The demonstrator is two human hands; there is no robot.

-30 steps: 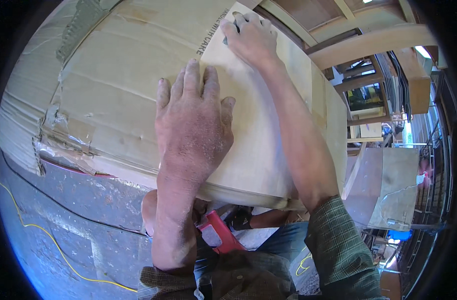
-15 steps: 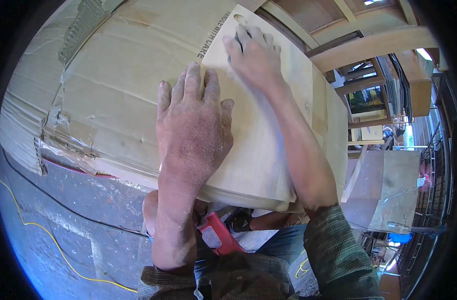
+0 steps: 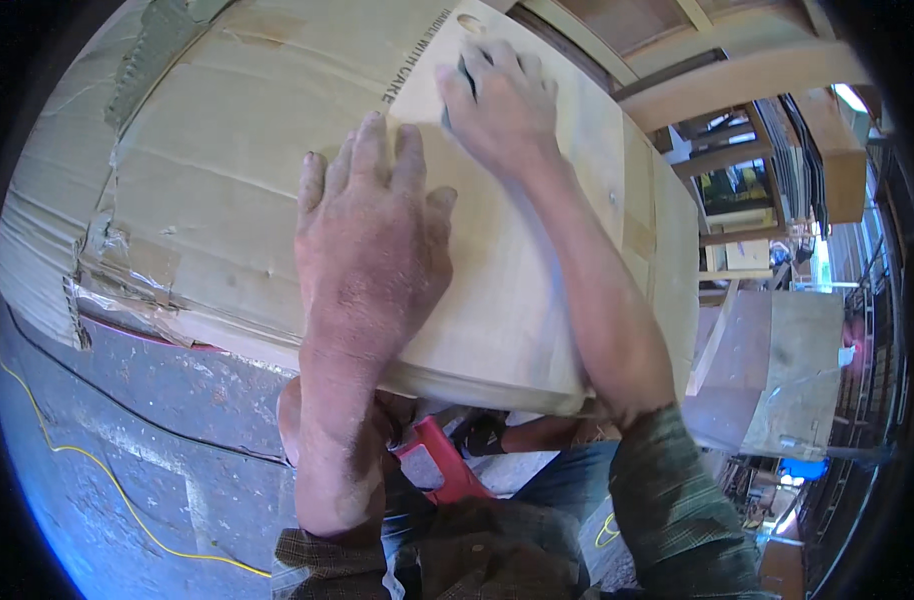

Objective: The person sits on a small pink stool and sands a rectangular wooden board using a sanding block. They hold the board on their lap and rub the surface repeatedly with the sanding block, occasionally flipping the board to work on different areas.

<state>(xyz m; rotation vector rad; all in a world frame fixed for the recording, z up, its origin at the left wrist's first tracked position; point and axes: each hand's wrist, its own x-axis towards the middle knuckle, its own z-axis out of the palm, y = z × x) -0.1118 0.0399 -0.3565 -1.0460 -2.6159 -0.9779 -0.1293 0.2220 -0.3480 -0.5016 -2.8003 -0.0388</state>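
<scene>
A pale wooden board (image 3: 502,290) with an oval hole near its far end lies on flattened cardboard (image 3: 217,190). My left hand (image 3: 372,245), dusted with fine powder, rests flat along the board's left side with its fingers spread. Farther up the board, just short of the hole, is my right hand (image 3: 505,115). Its fingers are bent and pressed down toward the wood. A dark patch shows between thumb and forefinger, but whatever lies under the fingers is hidden.
A red plastic stool (image 3: 442,455) stands below the near edge, by my legs. Yellow (image 3: 127,500) and black cables run over the grey floor at left. Wooden frames (image 3: 747,85) rise at the far right, and another panel-topped surface (image 3: 777,370) stands at right.
The view has shifted slightly, so the board and both hands sit a little farther left and higher. My right hand has slid slightly back from the hole; my left stays on the board.
</scene>
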